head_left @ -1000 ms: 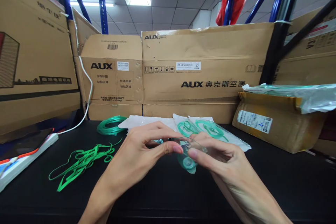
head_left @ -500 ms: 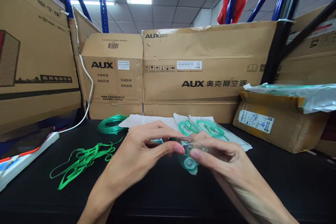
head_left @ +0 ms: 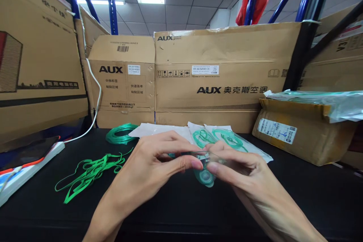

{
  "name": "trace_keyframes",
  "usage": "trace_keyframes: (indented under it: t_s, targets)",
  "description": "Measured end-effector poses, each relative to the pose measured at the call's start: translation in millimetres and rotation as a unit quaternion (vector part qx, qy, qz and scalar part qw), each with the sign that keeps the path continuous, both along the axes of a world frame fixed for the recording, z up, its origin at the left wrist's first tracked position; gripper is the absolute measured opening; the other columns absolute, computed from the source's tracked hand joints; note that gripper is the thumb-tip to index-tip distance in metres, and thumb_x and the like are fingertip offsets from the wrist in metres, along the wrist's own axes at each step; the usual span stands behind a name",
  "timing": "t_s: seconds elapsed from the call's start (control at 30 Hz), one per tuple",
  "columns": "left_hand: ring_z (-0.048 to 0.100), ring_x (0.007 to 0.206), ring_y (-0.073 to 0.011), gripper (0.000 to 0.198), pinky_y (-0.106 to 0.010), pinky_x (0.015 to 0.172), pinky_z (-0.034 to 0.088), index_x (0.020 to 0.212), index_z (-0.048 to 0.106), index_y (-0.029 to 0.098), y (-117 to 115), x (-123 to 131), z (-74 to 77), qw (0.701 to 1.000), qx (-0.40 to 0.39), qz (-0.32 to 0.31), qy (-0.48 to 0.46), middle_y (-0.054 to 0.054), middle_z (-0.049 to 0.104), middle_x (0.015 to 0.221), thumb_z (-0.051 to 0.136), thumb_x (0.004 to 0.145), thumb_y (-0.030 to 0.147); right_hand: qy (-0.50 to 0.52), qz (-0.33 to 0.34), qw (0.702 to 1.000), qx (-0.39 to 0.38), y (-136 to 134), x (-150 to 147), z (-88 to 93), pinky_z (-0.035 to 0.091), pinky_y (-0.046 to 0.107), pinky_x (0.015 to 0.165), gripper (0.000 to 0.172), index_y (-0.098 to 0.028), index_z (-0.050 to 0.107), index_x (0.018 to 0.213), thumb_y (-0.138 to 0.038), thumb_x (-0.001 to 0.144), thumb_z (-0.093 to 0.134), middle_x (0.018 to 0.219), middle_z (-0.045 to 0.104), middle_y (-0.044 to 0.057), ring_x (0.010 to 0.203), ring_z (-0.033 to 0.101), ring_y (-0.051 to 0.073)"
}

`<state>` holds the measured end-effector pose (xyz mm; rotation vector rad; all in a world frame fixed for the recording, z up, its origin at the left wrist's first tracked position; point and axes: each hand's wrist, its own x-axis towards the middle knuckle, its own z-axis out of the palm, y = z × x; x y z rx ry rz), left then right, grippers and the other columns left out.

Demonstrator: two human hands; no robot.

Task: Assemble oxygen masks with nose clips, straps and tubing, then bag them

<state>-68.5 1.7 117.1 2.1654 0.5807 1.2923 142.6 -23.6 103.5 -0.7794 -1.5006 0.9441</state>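
Both my hands meet above the black table (head_left: pixel 176 211), pinching one clear plastic mask with a green round connector (head_left: pixel 204 176). My left hand (head_left: pixel 154 166) grips its left side with thumb and fingers curled. My right hand (head_left: pixel 241 174) grips the right side the same way. Most of the mask is hidden behind my fingers. Just behind my hands lie sealed packets with green tubing (head_left: pixel 227 140) and white packet backs (head_left: pixel 159 130).
A pile of green straps (head_left: pixel 90 172) and a coil of green tubing (head_left: pixel 120 134) lie left. A power strip with a phone (head_left: pixel 25 159) sits at the far left. AUX cardboard boxes (head_left: pixel 221 79) wall the back; an open box (head_left: pixel 300 132) of bagged parts stands right.
My fingertips have drawn slightly closer together on the mask. Otherwise the hands stay in place; the view has shifted a little.
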Motion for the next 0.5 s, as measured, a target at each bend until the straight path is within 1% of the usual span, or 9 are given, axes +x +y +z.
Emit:
trace_keyframes:
  t_s: [0.13, 0.27, 0.37, 0.5]
  targets:
    - [0.07, 0.072, -0.0048, 0.013, -0.009, 0.066, 0.058, 0.102, 0.084, 0.035, 0.4, -1.6, -0.7, 1.0, 0.004, 0.004, 0.004, 0.006, 0.072, 0.096, 0.079, 0.092, 0.028, -0.008, 0.02, 1.0, 0.008, 2.0, 1.4, 0.4, 0.05, 0.029, 0.082, 0.004, -0.032, 0.087, 0.082, -0.032, 0.078, 0.088, 0.09, 0.071, 0.001, 0.093, 0.063, 0.02]
    - [0.069, 0.071, -0.0044, 0.013, -0.008, 0.066, 0.057, 0.101, 0.084, 0.034, -0.5, -1.3, -0.5, 1.0, 0.005, 0.009, 0.005, 0.007, 0.072, 0.095, 0.079, 0.092, 0.027, -0.022, 0.033, 0.999, 0.011, 2.5, 2.7, 0.6, 0.049, 0.026, 0.08, 0.005, -0.034, 0.087, 0.086, -0.032, 0.081, 0.086, 0.094, 0.069, -0.001, 0.094, 0.061, 0.018]
    - [0.068, 0.071, -0.0046, 0.012, -0.009, 0.065, 0.056, 0.1, 0.083, 0.033, -1.6, -0.8, 0.2, 1.0, 0.007, 0.01, 0.005, 0.007, 0.072, 0.095, 0.078, 0.093, 0.025, -0.047, 0.038, 0.998, 0.017, 2.0, 4.0, 0.3, 0.048, 0.025, 0.078, 0.004, -0.033, 0.086, 0.085, -0.034, 0.085, 0.082, 0.096, 0.068, -0.001, 0.094, 0.06, 0.018]
    - [0.066, 0.082, -0.0069, 0.013, -0.01, 0.069, 0.052, 0.098, 0.083, 0.033, -0.5, 0.5, 0.3, 0.998, 0.053, 0.038, 0.027, 0.008, 0.074, 0.094, 0.08, 0.091, 0.022, -0.049, 0.037, 0.998, 0.019, 3.7, 5.0, -2.0, 0.048, 0.024, 0.08, 0.004, -0.031, 0.082, 0.085, -0.035, 0.087, 0.081, 0.094, 0.069, -0.002, 0.095, 0.061, 0.018]
